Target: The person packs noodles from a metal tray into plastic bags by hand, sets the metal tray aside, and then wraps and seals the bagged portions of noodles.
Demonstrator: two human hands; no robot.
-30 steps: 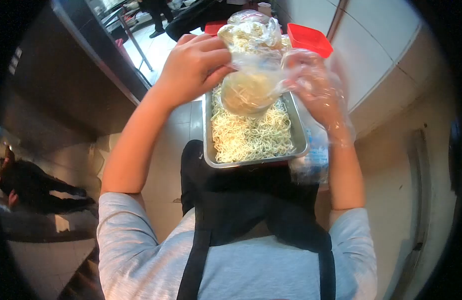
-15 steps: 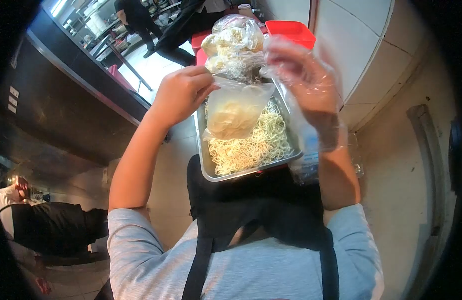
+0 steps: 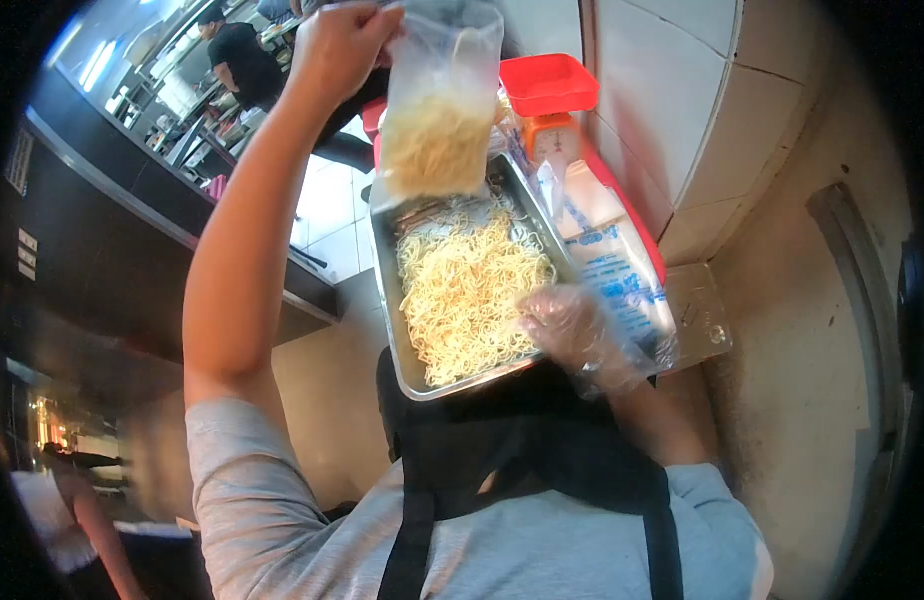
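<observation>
My left hand [image 3: 354,45], bare, is raised at the top and pinches the upper corner of a clear plastic bag [image 3: 437,130] with pale noodles in its lower part. The bag hangs over the far end of a metal tray [image 3: 410,375]. Loose yellow noodles [image 3: 472,300] lie spread in the tray. My right hand [image 3: 574,330], in a clear plastic glove, is at the tray's near right edge, beside the noodles. It is blurred, and whether its fingers hold anything does not show.
An orange scale [image 3: 552,140] with a red pan [image 3: 549,84] stands behind the tray on the right. Plastic packs with blue print [image 3: 622,275] lie right of the tray. A tiled wall rises on the right. A person [image 3: 244,62] stands at the back left; another person [image 3: 72,510] is at lower left.
My left hand has lifted the bag up and away over the tray's far end. My right hand has come down from the back to the tray's near right edge. The view has shifted, showing the scale.
</observation>
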